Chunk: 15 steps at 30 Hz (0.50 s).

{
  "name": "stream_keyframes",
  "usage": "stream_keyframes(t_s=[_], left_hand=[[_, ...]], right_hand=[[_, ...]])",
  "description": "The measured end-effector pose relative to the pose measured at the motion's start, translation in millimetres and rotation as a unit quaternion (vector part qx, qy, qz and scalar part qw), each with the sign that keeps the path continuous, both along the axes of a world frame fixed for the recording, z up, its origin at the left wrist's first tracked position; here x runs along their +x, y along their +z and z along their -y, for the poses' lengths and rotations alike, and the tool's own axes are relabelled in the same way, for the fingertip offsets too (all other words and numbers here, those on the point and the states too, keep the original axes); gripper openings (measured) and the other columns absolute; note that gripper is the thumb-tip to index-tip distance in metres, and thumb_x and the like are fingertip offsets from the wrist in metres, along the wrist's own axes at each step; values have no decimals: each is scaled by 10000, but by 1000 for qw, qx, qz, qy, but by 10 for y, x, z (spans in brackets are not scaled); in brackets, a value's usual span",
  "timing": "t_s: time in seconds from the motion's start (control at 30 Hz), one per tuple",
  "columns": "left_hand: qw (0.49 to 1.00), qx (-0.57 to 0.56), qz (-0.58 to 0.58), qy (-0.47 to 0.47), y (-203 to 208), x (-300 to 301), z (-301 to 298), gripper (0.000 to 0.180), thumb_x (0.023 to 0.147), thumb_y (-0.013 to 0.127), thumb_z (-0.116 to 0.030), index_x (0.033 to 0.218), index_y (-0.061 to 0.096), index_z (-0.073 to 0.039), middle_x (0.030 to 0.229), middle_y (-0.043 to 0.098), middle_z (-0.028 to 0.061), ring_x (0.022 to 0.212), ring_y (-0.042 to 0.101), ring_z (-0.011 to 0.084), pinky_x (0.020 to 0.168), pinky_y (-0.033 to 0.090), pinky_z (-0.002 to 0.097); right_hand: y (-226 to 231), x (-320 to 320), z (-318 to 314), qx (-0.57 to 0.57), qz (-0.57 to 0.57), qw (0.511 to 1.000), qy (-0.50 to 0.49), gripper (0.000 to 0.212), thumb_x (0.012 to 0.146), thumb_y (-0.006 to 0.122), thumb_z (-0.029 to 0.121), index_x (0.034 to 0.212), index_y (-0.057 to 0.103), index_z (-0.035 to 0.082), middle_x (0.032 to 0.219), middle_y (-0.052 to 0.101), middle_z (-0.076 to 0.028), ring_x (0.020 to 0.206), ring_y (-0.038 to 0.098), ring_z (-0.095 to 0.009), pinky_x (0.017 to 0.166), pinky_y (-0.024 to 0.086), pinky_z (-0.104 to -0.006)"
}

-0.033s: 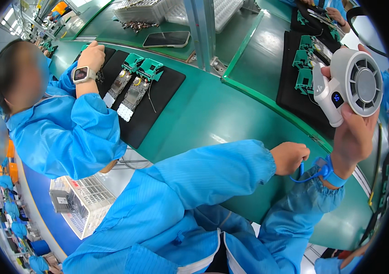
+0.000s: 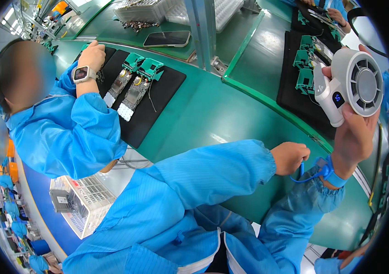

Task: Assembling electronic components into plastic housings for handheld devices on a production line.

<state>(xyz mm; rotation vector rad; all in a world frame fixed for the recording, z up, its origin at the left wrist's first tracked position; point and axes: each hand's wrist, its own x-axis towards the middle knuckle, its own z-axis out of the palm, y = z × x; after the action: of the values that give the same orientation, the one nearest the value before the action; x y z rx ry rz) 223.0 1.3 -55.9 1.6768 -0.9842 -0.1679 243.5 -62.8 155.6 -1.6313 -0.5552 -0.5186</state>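
My right hand (image 2: 358, 133) holds up a white handheld fan (image 2: 328, 106) at the right, fingers wrapped behind its round grille and thumb below. A small lit display shows on its handle. Around my right wrist sits a blue wrist strap (image 2: 333, 174). Its thin blue cord (image 2: 301, 170) loops over to my left hand (image 2: 289, 158), whose fingers are curled closed with the cord at their tips. My left forearm crosses in front of me over the green tabletop (image 2: 194, 121). Behind the fan, green fixtures (image 2: 304, 81) with circuit boards lie on a black mat (image 2: 287, 89).
At the left a co-worker's hand (image 2: 91, 57) reaches over another black mat (image 2: 160, 100) bearing circuit boards (image 2: 133, 98) in green fixtures. A metal post (image 2: 201, 34) rises behind the table, near a phone (image 2: 167, 39) and plastic trays (image 2: 142, 11). A white crate (image 2: 96, 194) stands lower left.
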Motion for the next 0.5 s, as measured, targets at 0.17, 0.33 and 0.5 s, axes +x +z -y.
stream_keyframes(t_s=[0.17,0.33,0.5], left_hand=[[1000,-3,3,1,-7,-5,-14,84,865,575,-9,939,563,-46,898,588,144,853,591,369,726,476,462],[1000,4,5,-1,9,0,-4,78,866,575,-11,935,563,-46,901,594,144,858,594,368,730,479,462],[1000,-1,-1,0,6,2,6,73,865,578,-13,929,568,-46,906,599,144,868,599,367,738,484,459]], right_hand=[[-27,14,31,-19,11,1000,0,851,704,656,304,1432,408,-63,1492,413,-212,1124,647,-386,995,510,-446],[-30,44,64,-29,6,1000,-4,839,700,642,295,1423,426,-72,1502,406,-216,1135,645,-380,1011,494,-440],[-2,49,67,-26,-5,999,17,770,735,628,222,1407,423,-94,1357,516,-256,1149,634,-376,1032,468,-448]])
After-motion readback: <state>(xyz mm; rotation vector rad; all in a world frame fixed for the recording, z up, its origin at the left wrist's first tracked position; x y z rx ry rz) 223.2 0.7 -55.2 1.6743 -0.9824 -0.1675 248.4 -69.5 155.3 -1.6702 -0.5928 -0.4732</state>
